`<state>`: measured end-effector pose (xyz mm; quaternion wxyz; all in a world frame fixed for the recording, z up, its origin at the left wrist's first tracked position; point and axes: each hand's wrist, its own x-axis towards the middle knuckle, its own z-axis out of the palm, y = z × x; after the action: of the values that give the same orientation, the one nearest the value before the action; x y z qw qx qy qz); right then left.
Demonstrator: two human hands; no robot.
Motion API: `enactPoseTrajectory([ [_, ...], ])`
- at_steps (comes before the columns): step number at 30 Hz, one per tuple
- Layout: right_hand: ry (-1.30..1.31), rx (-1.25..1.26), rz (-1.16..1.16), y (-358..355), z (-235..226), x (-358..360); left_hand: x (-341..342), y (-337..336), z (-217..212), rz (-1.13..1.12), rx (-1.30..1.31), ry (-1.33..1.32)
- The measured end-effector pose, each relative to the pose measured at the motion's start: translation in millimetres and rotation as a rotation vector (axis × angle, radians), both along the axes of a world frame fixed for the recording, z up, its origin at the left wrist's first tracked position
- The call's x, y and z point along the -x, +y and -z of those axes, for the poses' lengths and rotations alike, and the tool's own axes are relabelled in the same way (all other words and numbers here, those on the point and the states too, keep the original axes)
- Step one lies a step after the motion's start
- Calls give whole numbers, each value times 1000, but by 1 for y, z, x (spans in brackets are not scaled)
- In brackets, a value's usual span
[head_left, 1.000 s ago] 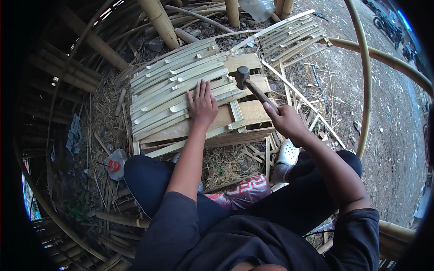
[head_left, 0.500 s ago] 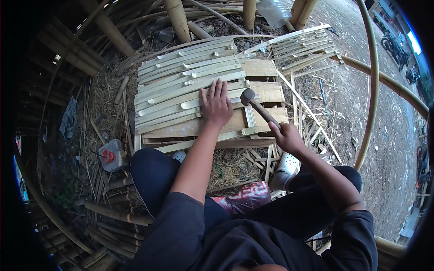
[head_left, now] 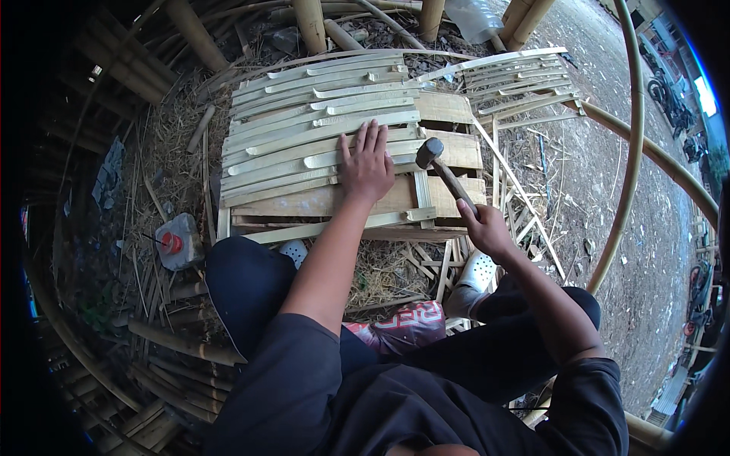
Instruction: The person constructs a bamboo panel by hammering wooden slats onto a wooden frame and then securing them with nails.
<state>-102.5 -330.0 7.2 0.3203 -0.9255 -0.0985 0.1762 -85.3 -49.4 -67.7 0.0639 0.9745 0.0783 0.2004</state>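
My left hand [head_left: 366, 171] lies flat on a panel of pale bamboo slats [head_left: 289, 114], fingers spread and pointing away from me. The slats run side by side from left to right, their right ends meeting a crosswise strip [head_left: 422, 194]. In my right hand [head_left: 488, 229] is a hammer [head_left: 452, 181], gripped by its wooden handle. Its dark metal head is just right of the slat ends, near the strip; whether it touches anything I cannot tell. Beneath the panel are wide wooden boards [head_left: 452, 152] with gaps between them.
A smaller slatted piece [head_left: 521, 80] lies at the far right. On the left, a red container [head_left: 172, 243] sits on a grey block [head_left: 182, 262]. Bamboo poles [head_left: 635, 137] stand and cross around me. A printed bag [head_left: 411, 327] lies between my legs, and loose strips litter the ground.
The hammer has shifted slightly right, away from the slat ends. My left hand stays flat on the slats. The whole view has tilted a little.
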Motion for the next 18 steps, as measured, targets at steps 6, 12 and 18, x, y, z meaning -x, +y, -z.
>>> enactPoseTrajectory([
  [6, -6, 32, -15, 5, -1, -2, 0, 2, 1, 3, 1, 41],
  [12, 5, 102, -57, 0, 19, -5, -3, -2, -1, 4, -6, 27],
  [18, -97, 5, -49, 5, -17, -1, 1, 2, -2, 3, -8, 47],
])
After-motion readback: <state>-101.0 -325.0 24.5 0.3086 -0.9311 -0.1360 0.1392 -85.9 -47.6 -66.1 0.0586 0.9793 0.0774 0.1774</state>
